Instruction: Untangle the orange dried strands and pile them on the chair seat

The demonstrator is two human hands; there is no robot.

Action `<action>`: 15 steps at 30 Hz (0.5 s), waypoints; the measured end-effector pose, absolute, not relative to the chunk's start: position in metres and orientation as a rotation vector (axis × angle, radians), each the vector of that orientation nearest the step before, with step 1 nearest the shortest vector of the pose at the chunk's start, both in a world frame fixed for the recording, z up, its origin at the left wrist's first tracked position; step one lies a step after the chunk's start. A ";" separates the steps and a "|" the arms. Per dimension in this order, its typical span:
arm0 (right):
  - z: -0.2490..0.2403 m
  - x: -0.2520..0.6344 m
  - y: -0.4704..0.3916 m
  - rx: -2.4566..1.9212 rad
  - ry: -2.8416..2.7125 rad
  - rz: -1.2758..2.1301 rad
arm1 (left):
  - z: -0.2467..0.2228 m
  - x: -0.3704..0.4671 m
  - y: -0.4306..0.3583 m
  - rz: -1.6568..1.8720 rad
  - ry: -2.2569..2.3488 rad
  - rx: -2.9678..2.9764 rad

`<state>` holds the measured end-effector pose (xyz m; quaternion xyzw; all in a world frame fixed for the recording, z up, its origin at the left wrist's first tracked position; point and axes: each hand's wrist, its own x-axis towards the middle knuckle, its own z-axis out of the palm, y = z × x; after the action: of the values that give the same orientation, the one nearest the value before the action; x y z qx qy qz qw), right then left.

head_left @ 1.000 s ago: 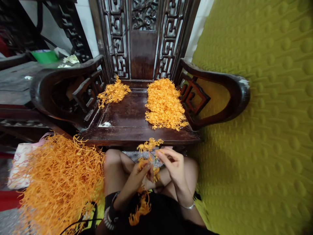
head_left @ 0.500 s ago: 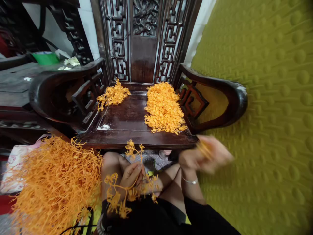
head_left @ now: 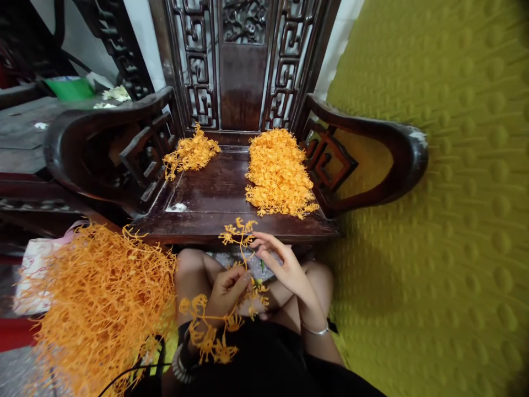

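Note:
My left hand (head_left: 228, 289) is closed, pinching the stem of an orange branched plastic sprig (head_left: 225, 320) above my lap. The sprig's clawed, flower-like tips spread above the hand and below it. My right hand (head_left: 281, 264) is beside the upper tips, its fingers stretched and apart; whether they touch the sprig I cannot tell. On the dark wooden chair seat (head_left: 215, 190) lie a dense, neat pile of orange sprigs (head_left: 281, 173) at the right and a smaller loose bunch (head_left: 192, 151) at the left. A big tangled heap of orange stringy pieces (head_left: 107, 298) stands left of my legs.
Curved chair arms (head_left: 397, 138) flank the seat, with a carved back (head_left: 242, 82) behind. A textured olive-green surface (head_left: 463, 220) fills the right side. At the far left, a green container (head_left: 70, 88) stands on a wooden surface. A patterned white bag (head_left: 35, 273) sits behind the heap.
My right hand has swung in from the right edge of the chair to the sprig's upper tips; the orange strand seen there earlier is gone from it. My left hand keeps hold of the sprig.

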<state>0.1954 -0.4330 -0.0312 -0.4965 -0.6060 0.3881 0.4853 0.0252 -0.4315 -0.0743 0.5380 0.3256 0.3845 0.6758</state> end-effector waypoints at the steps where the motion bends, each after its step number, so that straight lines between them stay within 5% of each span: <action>1: -0.033 0.194 -0.435 -1.200 -1.462 0.981 | -0.074 0.026 -0.432 0.869 0.731 1.236; 10: -0.039 0.194 -0.435 -1.173 -1.297 1.228 | -0.073 0.020 -0.439 0.954 0.680 1.618; 15: -0.028 0.201 -0.442 -1.230 -1.261 1.090 | -0.076 0.011 -0.436 0.845 0.700 1.670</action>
<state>0.2009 -0.4422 -0.0285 -0.5108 -0.5237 0.4526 0.5099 0.0107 -0.4357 -0.0764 0.7027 0.2947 0.3555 0.5412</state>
